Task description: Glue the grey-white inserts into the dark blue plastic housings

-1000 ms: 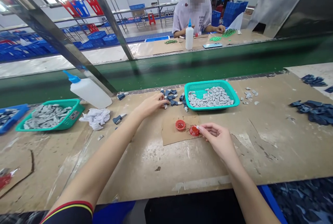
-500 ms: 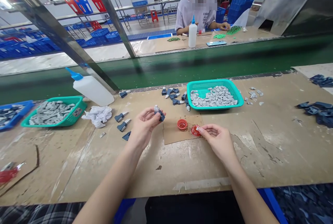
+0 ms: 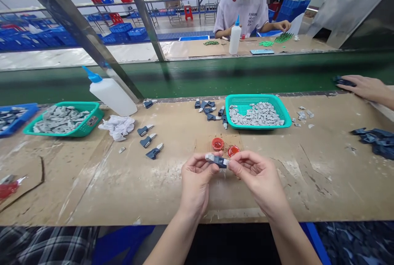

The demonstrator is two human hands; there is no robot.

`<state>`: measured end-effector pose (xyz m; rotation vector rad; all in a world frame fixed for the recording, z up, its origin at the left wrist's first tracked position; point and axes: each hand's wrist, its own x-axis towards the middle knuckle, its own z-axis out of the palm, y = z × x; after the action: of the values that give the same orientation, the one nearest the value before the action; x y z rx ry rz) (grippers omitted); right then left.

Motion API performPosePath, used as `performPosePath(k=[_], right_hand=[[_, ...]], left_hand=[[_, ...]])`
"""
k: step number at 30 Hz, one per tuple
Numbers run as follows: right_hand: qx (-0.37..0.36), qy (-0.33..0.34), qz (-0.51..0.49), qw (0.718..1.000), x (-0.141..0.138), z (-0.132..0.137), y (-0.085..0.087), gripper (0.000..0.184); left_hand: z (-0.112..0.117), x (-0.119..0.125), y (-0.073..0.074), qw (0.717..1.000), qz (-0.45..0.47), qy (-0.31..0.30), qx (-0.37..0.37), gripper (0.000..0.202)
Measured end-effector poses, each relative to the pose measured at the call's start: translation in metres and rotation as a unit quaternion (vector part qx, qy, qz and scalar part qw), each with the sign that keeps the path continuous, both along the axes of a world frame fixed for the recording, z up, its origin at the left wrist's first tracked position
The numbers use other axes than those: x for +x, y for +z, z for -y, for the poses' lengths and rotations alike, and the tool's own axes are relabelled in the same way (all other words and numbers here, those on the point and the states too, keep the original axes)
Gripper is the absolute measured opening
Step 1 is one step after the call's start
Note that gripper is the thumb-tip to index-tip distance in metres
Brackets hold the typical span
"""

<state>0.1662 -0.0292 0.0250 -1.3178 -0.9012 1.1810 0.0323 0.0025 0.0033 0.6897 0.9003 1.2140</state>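
Now shifted right to lower center, my left hand (image 3: 196,179) grips a dark part (image 3: 219,161), long axis sideways, right end against the chip (image 3: 226,162) my right hand (image 3: 257,171) pinches.

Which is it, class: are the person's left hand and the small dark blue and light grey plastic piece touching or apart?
Touching. The head view shows the left hand pinching the piece between thumb and fingers, without a gap.

Navy-and-grey piece (image 3: 217,160) in the left hand (image 3: 196,178), white tab (image 3: 226,162) at the right hand (image 3: 257,176), red cups (image 3: 218,144) just beyond.
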Motion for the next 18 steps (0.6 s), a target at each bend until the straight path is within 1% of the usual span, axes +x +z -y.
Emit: performPosePath(k=[4,8,10,12,15,16,18], right_hand=[[-0.011,0.029,-0.007,0.999,0.001,-0.001,-0.006,0.022],[-0.029,0.107,0.001,0.994,0.007,-0.001,-0.005,0.025],[-0.035,0.128,-0.001,0.991,0.005,0.001,-0.004,0.026],[-0.031,0.130,-0.008,0.991,0.001,0.002,-0.004,0.026],[-0.022,0.131,0.001,0.991,-0.003,0.000,-0.002,0.025],[-0.023,0.150,0.016,0.988,0.001,-0.004,-0.001,0.025],[-0.028,0.195,0.077,0.977,0.018,-0.019,0.002,0.025]], left_hand=[[0.001,-0.001,0.001,1.000,0.001,-0.004,0.016,0.026],[0.003,-0.005,0.002,0.998,-0.029,-0.026,0.039,0.025],[0.003,-0.007,0.005,0.996,-0.059,-0.033,0.051,0.023],[0.003,-0.008,0.008,0.994,-0.081,-0.058,0.054,0.028],[0.000,-0.010,0.011,0.988,-0.086,-0.121,0.050,0.043],[-0.003,-0.011,0.012,0.985,-0.089,-0.135,0.056,0.044],[-0.011,-0.018,0.010,0.983,-0.105,-0.136,0.071,0.042]])
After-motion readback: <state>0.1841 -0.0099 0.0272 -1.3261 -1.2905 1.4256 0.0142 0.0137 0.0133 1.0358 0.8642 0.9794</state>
